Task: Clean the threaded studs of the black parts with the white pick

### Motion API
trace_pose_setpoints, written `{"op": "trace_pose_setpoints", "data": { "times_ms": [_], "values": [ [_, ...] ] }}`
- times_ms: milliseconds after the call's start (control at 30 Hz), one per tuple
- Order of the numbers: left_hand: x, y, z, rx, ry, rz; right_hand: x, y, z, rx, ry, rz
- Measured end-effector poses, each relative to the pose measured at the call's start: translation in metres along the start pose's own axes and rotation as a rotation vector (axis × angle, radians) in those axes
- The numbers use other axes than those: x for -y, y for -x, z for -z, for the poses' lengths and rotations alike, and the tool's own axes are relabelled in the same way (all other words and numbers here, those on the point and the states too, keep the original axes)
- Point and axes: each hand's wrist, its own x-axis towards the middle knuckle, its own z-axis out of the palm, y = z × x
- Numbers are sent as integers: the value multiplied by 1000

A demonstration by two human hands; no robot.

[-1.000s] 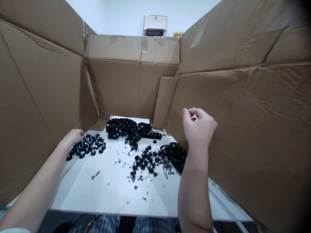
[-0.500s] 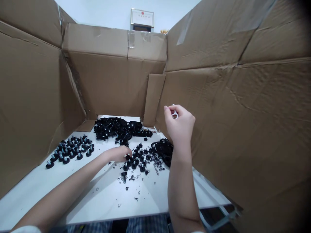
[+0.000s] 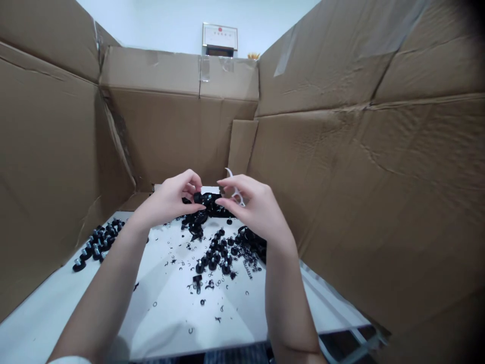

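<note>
**Black part [image 3: 197, 197] pinched over a scrap-strewn white tabletop [image 3: 162, 323]**

From my remote seat I see the left hand [image 3: 168, 199] closed on the part between thumb and fingers. The right hand [image 3: 253, 207] stands half open just beside it, fingers reaching toward the part. A white plastic loop [image 3: 237, 193] sticks out behind those fingers; I cannot tell whether they grip it. The held part sits directly above a tangled heap of black pieces [image 3: 197, 220], which the hands partly hide, inside a cardboard enclosure [image 3: 162, 136].

What looks done: a block of studded black rubber feet [image 3: 96, 242] stands together at the left, partly hidden by the left forearm. What looks left: that rear heap, a looser cluster of feet [image 3: 214, 255] at the centre and a dark coiled tangle [image 3: 252, 240] to its right. Small black rings [image 3: 191, 331] and shavings also lie scattered across the table.
</note>
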Motion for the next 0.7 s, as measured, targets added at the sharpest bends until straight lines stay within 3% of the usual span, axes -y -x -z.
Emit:
{"op": "trace_pose_setpoints", "data": {
  "times_ms": [67, 167, 400, 700],
  "values": [
    [-19, 7, 0, -65, 52, -53, 5, 1, -4, 42, -17, 63],
    [-28, 19, -1, -118, 91, -115, 11, 3, -9, 11, -8, 136],
    [-24, 36, 9, -198, 10, -177, 18, 4, -22, -72, 29, 303],
    [-22, 41, 17, -265, -107, -201, 32, -8, -40, -80, 330, 373]
  ]
}}
